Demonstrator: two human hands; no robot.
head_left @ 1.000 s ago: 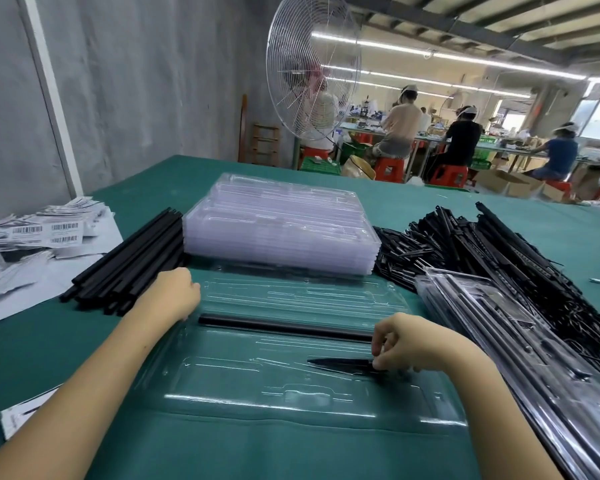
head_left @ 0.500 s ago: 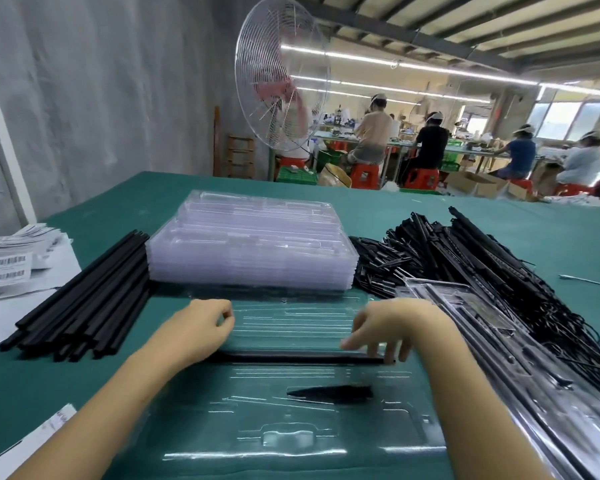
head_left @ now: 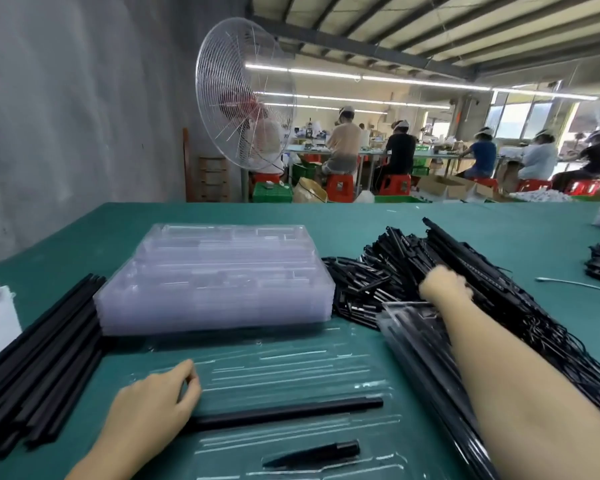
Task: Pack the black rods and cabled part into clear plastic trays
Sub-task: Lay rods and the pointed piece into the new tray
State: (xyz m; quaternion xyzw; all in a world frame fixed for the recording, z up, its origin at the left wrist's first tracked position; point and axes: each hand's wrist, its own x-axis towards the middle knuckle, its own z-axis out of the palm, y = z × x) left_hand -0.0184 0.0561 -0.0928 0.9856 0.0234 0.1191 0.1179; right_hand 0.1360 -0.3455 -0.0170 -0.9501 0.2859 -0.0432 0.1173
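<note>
One long black rod (head_left: 286, 412) lies left to right in the near clear tray (head_left: 291, 370). The left hand (head_left: 160, 400) rests loosely curled at its left end. The right hand (head_left: 444, 285) is in among the cabled parts (head_left: 520, 289) heaped far right, its grip too blurred to tell.

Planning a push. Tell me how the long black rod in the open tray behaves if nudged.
The long black rod lies straight, so probably stiff. It looks round, so might roll, though the clear tray likely cradles it.
</note>
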